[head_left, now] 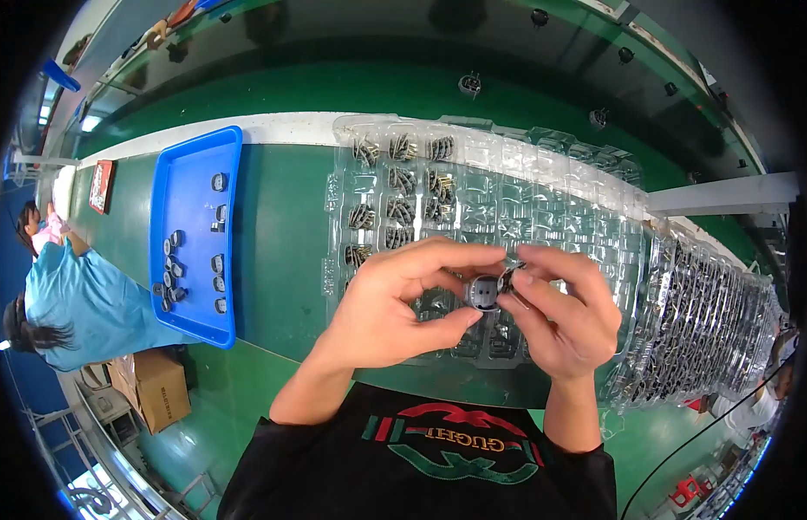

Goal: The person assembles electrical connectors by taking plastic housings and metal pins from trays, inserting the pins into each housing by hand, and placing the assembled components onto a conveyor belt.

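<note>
My left hand (377, 303) is closed, thumb and fingers round a small grey-black rounded plug part (482, 295) with dark holes in its face. Close beside it, my right hand (570, 321) pinches a small dark piece with a shiny edge (510, 277); its exact kind is partly hidden by the fingers. The two pieces meet or nearly meet; I cannot tell which. Under both hands lies a clear plastic compartment tray (542, 204). Bundles of metal-pinned parts (402, 180) fill several of its left compartments.
A blue tray (191, 199) with several similar grey-black parts stands at the left. Stacked clear trays (689, 321) full of dark parts sit at the right. Beyond a white ledge, parts lie on a green belt (377, 91). A person in blue (91, 295) is beside a cardboard box (150, 390).
</note>
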A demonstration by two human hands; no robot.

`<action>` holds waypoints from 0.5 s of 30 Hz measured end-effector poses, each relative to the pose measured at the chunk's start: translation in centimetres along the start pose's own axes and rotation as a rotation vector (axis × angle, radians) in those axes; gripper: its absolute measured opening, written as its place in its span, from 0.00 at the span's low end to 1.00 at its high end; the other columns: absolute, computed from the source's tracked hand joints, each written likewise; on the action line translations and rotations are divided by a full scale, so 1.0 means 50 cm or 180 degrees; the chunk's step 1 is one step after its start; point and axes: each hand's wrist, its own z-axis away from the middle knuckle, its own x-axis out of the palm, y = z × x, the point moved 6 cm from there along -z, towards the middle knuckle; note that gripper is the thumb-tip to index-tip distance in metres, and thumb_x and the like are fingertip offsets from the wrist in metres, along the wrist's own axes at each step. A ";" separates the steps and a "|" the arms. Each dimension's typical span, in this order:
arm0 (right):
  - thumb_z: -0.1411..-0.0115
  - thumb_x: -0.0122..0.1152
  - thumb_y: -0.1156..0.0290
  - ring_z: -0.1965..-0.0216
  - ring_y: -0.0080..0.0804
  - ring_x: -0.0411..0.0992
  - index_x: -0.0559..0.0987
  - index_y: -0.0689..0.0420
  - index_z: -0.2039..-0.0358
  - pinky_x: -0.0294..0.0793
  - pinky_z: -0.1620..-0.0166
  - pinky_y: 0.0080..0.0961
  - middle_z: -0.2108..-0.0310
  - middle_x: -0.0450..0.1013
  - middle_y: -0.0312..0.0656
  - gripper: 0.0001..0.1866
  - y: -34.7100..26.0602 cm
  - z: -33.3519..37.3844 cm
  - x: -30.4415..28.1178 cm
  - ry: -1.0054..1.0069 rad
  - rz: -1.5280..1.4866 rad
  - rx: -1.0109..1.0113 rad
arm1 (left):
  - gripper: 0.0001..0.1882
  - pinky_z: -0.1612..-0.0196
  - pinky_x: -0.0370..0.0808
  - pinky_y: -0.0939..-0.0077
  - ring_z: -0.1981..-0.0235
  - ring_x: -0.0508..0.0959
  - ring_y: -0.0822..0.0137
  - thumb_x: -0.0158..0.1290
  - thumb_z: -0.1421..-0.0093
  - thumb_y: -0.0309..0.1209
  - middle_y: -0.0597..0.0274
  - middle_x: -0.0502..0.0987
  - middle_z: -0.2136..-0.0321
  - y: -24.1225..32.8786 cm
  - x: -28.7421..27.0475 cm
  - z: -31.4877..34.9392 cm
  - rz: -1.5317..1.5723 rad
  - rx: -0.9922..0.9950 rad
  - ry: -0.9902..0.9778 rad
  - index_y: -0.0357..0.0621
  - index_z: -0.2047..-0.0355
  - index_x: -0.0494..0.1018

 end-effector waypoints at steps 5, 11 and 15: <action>0.58 0.76 0.84 0.74 0.30 0.74 0.83 0.61 0.67 0.72 0.73 0.22 0.69 0.76 0.45 0.15 0.003 -0.002 -0.018 0.0173 -0.0456 0.0451 | 0.25 0.52 0.79 0.72 0.52 0.79 0.60 0.59 0.51 0.11 0.47 0.77 0.54 0.028 0.004 -0.006 -0.1062 0.0494 0.0055 0.30 0.49 0.74; 0.56 0.72 0.85 0.74 0.30 0.75 0.84 0.62 0.66 0.73 0.75 0.23 0.70 0.76 0.45 0.14 0.007 -0.001 -0.010 -0.0343 -0.0558 0.0373 | 0.27 0.54 0.79 0.73 0.55 0.80 0.63 0.60 0.53 0.12 0.51 0.78 0.55 0.037 0.022 -0.012 -0.1585 0.0296 -0.0324 0.33 0.49 0.75; 0.55 0.71 0.85 0.75 0.30 0.75 0.84 0.62 0.65 0.74 0.74 0.23 0.70 0.77 0.43 0.14 0.013 -0.013 -0.006 -0.0620 -0.0473 0.0699 | 0.27 0.54 0.79 0.73 0.56 0.80 0.63 0.60 0.52 0.12 0.52 0.78 0.54 0.018 0.013 -0.015 -0.1472 0.0321 -0.0217 0.33 0.49 0.75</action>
